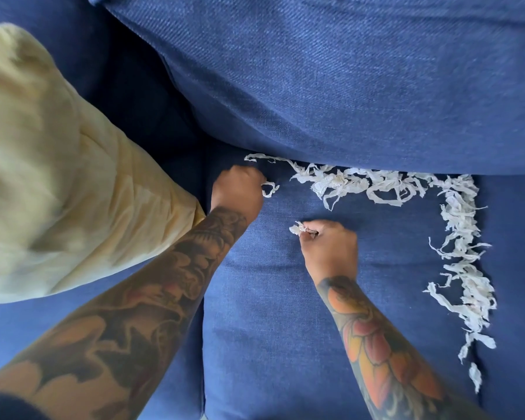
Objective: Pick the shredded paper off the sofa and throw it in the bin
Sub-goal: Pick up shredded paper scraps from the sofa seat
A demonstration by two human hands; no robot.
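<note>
White shredded paper [373, 184] lies in a band along the back of the blue sofa seat [270, 313], under the back cushion, and runs down the seat's right seam [464, 268]. My left hand [237, 189] is curled at the band's left end and pinches a looped strip [270, 189]. My right hand [331, 247] sits mid-seat, its fingers closed on a small wad of shreds [297, 229]. No bin is in view.
A pale yellow cushion [58, 177] leans on the sofa at the left. The big blue back cushion [346, 80] overhangs the paper band. A seam between seat cushions [202, 344] runs down under my left forearm.
</note>
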